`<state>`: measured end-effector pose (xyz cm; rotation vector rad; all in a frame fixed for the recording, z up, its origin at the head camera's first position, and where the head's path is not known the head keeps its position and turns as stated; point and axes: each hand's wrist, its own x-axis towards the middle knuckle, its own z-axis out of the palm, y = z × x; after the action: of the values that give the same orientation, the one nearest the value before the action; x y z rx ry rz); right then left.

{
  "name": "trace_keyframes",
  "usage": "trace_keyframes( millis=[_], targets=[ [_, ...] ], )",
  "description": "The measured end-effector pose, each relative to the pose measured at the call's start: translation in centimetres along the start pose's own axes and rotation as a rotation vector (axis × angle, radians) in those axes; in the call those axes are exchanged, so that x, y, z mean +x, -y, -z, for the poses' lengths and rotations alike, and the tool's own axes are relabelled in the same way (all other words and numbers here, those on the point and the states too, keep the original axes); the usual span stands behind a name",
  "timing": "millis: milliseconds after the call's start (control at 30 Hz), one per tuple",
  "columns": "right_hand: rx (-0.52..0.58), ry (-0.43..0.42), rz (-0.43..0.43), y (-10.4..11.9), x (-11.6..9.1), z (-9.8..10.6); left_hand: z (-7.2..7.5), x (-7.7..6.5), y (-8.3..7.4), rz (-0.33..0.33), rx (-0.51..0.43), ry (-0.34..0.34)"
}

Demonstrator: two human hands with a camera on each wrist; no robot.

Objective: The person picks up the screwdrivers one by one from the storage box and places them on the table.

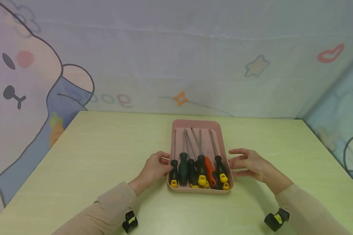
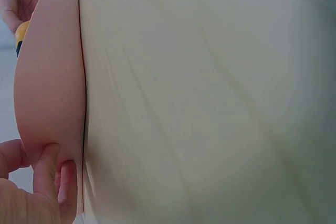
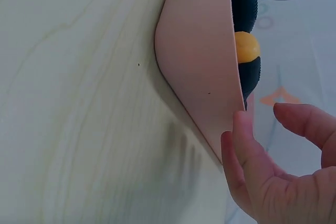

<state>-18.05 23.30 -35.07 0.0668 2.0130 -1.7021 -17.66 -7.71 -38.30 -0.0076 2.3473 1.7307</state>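
A pink tray [image 1: 200, 192] lies on the table with several screwdrivers inside, handles toward me and shafts pointing away. Dark handles with yellow ends make up most of them; one screwdriver [image 1: 183, 169] is dark green and another [image 1: 210, 171] is orange and black. At the tray's left side my left hand [image 1: 155, 169] pinches the wall, thumb over the rim and fingers [image 2: 48, 174] along the outside. My right hand [image 1: 251, 164] is by the right wall, fingers loosely bent. In the right wrist view its fingertips [image 3: 241, 124] are right at the rim, with the thumb standing apart.
The pale wooden table [image 1: 106, 140] extends to both sides of the tray. Behind it hangs a printed cloth [image 1: 153, 58] with a cartoon bear, stars and a heart. A small black camera is strapped near each wrist.
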Motion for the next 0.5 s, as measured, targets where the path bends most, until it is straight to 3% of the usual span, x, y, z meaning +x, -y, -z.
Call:
trace_keyframes(
  millis=[500],
  targets=[
    [-0.059,-0.045,0.021,2.3,0.2,-0.1,0.2,0.3,0.3,-0.002,0.014,0.017]
  ],
)
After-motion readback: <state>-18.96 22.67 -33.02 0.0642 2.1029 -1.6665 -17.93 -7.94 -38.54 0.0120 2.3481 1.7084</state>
